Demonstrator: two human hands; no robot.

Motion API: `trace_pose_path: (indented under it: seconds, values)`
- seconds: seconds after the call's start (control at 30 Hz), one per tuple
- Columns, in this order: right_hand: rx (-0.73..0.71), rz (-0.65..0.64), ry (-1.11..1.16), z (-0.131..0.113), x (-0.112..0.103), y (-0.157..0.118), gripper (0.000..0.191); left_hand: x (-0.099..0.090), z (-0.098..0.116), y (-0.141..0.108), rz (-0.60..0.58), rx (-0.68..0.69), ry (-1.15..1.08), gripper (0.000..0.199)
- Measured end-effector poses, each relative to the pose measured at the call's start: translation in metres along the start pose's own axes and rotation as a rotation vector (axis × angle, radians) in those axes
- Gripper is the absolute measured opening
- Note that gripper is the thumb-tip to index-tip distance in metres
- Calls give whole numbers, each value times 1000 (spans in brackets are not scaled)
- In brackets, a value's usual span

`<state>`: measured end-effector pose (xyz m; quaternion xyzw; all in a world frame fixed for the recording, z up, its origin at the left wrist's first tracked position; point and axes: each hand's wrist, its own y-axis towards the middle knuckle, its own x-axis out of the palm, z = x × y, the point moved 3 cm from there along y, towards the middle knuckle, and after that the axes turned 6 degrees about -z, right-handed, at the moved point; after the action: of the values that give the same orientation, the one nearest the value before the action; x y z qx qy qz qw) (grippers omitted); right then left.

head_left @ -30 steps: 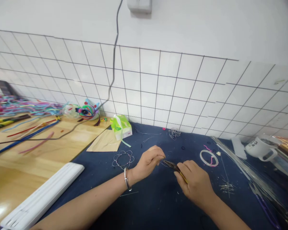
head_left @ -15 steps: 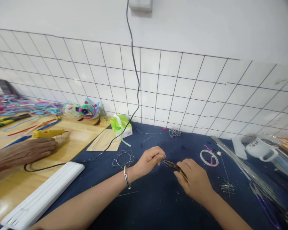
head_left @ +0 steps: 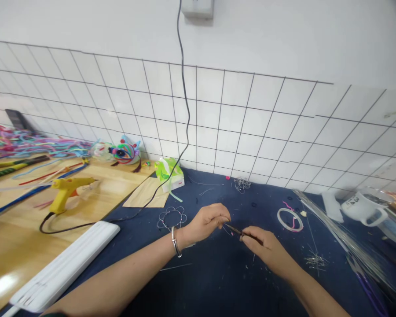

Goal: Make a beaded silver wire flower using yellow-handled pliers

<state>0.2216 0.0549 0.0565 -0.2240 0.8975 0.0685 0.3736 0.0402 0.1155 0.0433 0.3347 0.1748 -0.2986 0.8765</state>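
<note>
My left hand (head_left: 211, 221), with a silver bangle at the wrist, pinches a thin wire over the dark blue mat (head_left: 198, 286). Closed around the handles of a pair of pliers (head_left: 234, 229) is my right hand (head_left: 262, 244). The pliers' dark tip points left and reaches the wire beside my left fingertips; whether its jaws grip the wire is too small to tell. A flower-shaped wire ring (head_left: 171, 218) lies just behind my left wrist.
Left, a yellow glue gun (head_left: 64, 189) stands on the wooden table, near a white power strip (head_left: 69, 264). A tissue pack (head_left: 170, 171) sits at the back. Right are a tape roll (head_left: 279, 220), long wires (head_left: 333, 226), purple-handled scissors (head_left: 366, 286) and a white mug (head_left: 363, 207).
Another person's hand has left the glue gun, which now stands upright on its handle. The pliers in my right hand have turned and show a narrower side. The view has shifted slightly.
</note>
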Motion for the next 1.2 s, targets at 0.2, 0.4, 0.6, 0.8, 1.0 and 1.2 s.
trace_pose_path:
  seconds: [0.2, 0.4, 0.6, 0.8, 1.0, 1.2]
  values:
    - [-35, 115, -123, -3, 6, -1, 27, -3, 1, 0, -3, -35, -18, 23]
    - [-75, 194, -195, 2, 12, -1, 24, -3, -2, -1, 14, -72, -70, 24]
    - [-75, 237, -234, 11, 16, 1, 23, 2, -10, -2, 25, -244, -332, 21]
    - [-98, 280, -324, 21, 20, 6, 23, 10, -21, -4, 92, -302, -488, 24]
    - [-154, 362, -391, 39, 32, 13, 24, 17, -33, -8, 194, -358, -423, 26]
    - [-180, 360, -396, 47, 38, 26, 24, 16, -46, -9, 278, -404, -351, 27]
